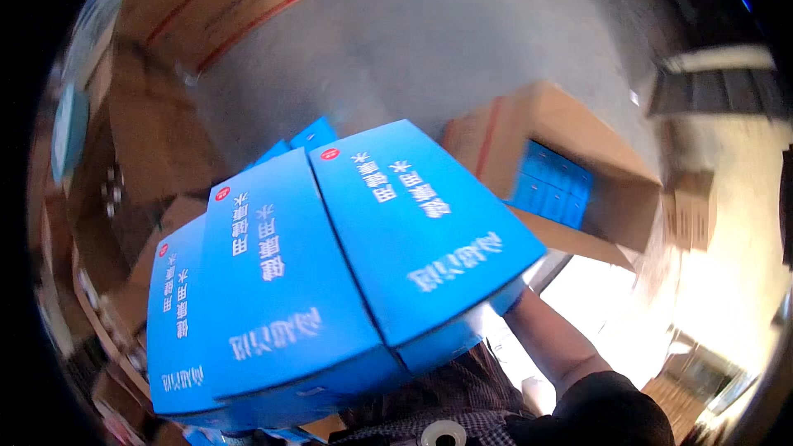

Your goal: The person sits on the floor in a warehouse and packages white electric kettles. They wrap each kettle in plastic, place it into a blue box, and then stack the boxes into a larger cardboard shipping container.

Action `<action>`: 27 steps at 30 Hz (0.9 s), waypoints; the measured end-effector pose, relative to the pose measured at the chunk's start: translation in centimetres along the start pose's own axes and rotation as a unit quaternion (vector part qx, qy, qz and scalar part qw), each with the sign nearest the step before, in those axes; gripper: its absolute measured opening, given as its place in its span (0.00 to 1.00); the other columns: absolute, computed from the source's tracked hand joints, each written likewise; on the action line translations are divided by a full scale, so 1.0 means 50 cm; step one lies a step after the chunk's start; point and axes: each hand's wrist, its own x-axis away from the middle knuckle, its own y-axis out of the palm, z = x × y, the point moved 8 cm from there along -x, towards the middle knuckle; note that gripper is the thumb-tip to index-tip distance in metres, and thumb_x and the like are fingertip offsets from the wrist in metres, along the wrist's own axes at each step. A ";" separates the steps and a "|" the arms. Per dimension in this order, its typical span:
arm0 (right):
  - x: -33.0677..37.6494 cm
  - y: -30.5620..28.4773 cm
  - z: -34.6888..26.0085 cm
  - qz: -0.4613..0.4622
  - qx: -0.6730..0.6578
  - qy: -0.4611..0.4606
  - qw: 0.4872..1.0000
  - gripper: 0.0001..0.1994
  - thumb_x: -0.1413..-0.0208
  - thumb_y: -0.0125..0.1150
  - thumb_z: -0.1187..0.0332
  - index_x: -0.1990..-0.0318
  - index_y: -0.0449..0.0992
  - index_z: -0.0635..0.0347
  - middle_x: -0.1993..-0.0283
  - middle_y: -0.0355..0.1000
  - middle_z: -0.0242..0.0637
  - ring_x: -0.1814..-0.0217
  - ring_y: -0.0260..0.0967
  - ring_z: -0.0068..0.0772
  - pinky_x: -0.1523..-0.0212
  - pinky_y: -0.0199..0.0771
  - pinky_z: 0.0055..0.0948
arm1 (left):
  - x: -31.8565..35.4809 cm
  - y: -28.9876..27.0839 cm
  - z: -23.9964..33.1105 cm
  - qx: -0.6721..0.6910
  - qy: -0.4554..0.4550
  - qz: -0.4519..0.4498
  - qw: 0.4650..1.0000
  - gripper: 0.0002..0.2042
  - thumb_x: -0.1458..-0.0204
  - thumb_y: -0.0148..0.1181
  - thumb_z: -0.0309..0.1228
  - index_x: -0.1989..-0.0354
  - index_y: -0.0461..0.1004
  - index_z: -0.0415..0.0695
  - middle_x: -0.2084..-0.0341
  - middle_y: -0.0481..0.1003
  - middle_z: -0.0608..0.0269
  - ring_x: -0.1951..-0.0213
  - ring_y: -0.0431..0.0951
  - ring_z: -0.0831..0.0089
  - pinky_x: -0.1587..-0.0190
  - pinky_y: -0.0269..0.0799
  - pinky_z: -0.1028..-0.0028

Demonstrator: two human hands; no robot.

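Note:
Three large flat blue boxes, a right one (421,231), a middle one (285,272) and a left one (178,322), are held up side by side in front of my body. They carry white lettering and a small red round mark each. My right arm reaches up from the lower right, and my right hand (512,302) supports the right box at its near right corner. Its fingers are mostly hidden by the box. My left hand does not show; the boxes cover that side. More blue boxes (314,134) peek out beyond the far edge of the held ones.
An open brown carton (615,219) with several blue boxes (552,186) inside stands at the right. Large cardboard cartons (219,4) with red stripes are at the far left. Grey floor (429,41) stretches ahead. A bright sunlit area (743,223) lies at the right.

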 end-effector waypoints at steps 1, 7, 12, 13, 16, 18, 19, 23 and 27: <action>0.060 -0.051 -0.056 0.013 -0.017 -0.028 0.999 0.27 0.31 0.47 0.47 0.36 0.68 0.58 0.44 0.74 0.46 0.45 0.74 0.46 0.47 0.80 0.45 | 0.011 0.062 0.007 -0.016 0.004 -0.025 1.000 0.39 0.37 0.42 0.63 0.26 0.54 0.47 0.30 0.61 0.51 0.35 0.67 0.49 0.33 0.63 0.51; 0.381 -0.407 -0.336 0.106 -0.106 -0.181 0.972 0.27 0.31 0.46 0.47 0.36 0.67 0.58 0.44 0.74 0.46 0.45 0.74 0.46 0.47 0.80 0.45 | 0.071 0.498 0.003 -0.098 0.014 -0.172 0.980 0.39 0.37 0.43 0.63 0.26 0.54 0.47 0.30 0.61 0.51 0.35 0.66 0.49 0.33 0.63 0.50; 0.523 -0.682 -0.488 0.186 -0.146 -0.228 0.944 0.27 0.31 0.46 0.47 0.36 0.67 0.58 0.44 0.74 0.46 0.44 0.74 0.45 0.47 0.80 0.44 | 0.110 0.839 -0.130 -0.130 -0.028 -0.264 0.955 0.39 0.37 0.43 0.63 0.26 0.53 0.47 0.30 0.61 0.51 0.35 0.66 0.49 0.33 0.63 0.50; 0.534 -0.731 -0.522 0.195 -0.153 -0.234 0.940 0.27 0.31 0.46 0.47 0.35 0.67 0.58 0.44 0.74 0.46 0.44 0.74 0.45 0.47 0.80 0.44 | 0.117 0.911 -0.164 -0.131 -0.039 -0.283 0.949 0.39 0.37 0.43 0.63 0.26 0.53 0.47 0.30 0.60 0.51 0.35 0.66 0.49 0.33 0.63 0.50; 0.519 -0.595 -0.337 0.222 -0.227 -0.219 0.923 0.27 0.31 0.46 0.47 0.35 0.67 0.58 0.44 0.74 0.46 0.44 0.74 0.45 0.47 0.80 0.44 | 0.089 0.879 -0.042 -0.196 -0.073 -0.330 0.921 0.39 0.37 0.43 0.63 0.25 0.53 0.47 0.30 0.60 0.51 0.35 0.66 0.49 0.33 0.63 0.50; 0.534 -0.676 -0.448 0.231 -0.194 -0.211 0.930 0.27 0.31 0.46 0.47 0.35 0.67 0.58 0.44 0.74 0.46 0.44 0.73 0.45 0.47 0.80 0.44 | 0.130 0.981 -0.166 -0.157 -0.103 -0.347 0.919 0.39 0.37 0.43 0.63 0.25 0.53 0.47 0.30 0.60 0.51 0.35 0.66 0.49 0.33 0.63 0.50; 0.527 -0.702 -0.450 0.239 -0.198 -0.196 0.930 0.27 0.31 0.46 0.47 0.35 0.67 0.58 0.44 0.74 0.46 0.44 0.73 0.45 0.47 0.80 0.44 | 0.142 1.013 -0.199 -0.161 -0.121 -0.350 0.915 0.39 0.37 0.43 0.63 0.25 0.52 0.47 0.30 0.60 0.51 0.35 0.66 0.49 0.33 0.63 0.50; 0.471 -0.753 -0.450 0.236 -0.223 -0.156 0.933 0.27 0.31 0.46 0.47 0.35 0.67 0.58 0.44 0.74 0.46 0.44 0.73 0.45 0.47 0.80 0.43 | 0.174 1.062 -0.235 -0.183 -0.148 -0.357 0.904 0.40 0.37 0.43 0.63 0.25 0.52 0.47 0.30 0.60 0.51 0.35 0.66 0.49 0.33 0.63 0.50; 0.415 -0.725 -0.433 0.235 -0.219 -0.122 0.939 0.28 0.30 0.45 0.47 0.35 0.66 0.59 0.44 0.74 0.46 0.44 0.73 0.45 0.47 0.80 0.43 | 0.126 1.073 -0.238 -0.152 -0.206 -0.350 0.901 0.42 0.38 0.45 0.64 0.25 0.49 0.47 0.28 0.56 0.51 0.33 0.64 0.49 0.35 0.64 0.47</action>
